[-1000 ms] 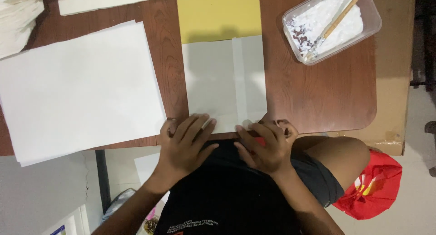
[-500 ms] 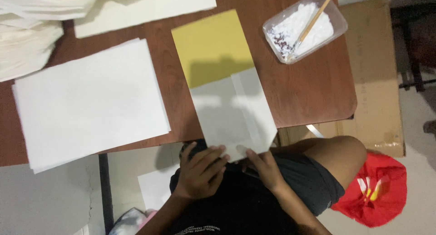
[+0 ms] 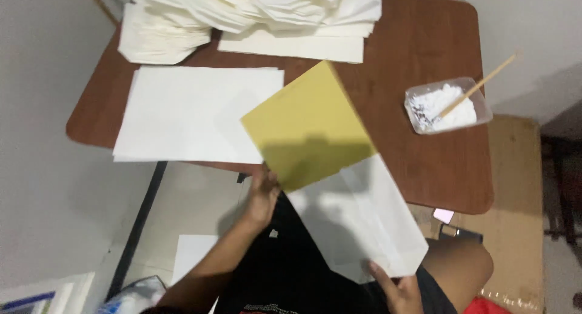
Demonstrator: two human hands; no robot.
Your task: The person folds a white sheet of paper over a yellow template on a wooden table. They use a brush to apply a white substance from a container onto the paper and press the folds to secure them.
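Above my lap, my left hand [image 3: 262,199] pinches a yellow board [image 3: 309,129] inside a white paper bag [image 3: 364,223]; my right hand [image 3: 397,290] grips its corner (folding looks done, blank sheets [image 3: 194,111] remain on the worktop [image 3: 418,41]).

Matt yellow card [image 3: 309,126], white paper bag [image 3: 364,223], smooth brown wood-look table [image 3: 424,41], clear plastic tub [image 3: 479,102].

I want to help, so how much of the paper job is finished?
A heap of folded white bags at the table's far edge looks done. In hand: the left hand and right hand lift a white bag with a yellow card in it. A stack of flat sheets waits beside the paste tub.
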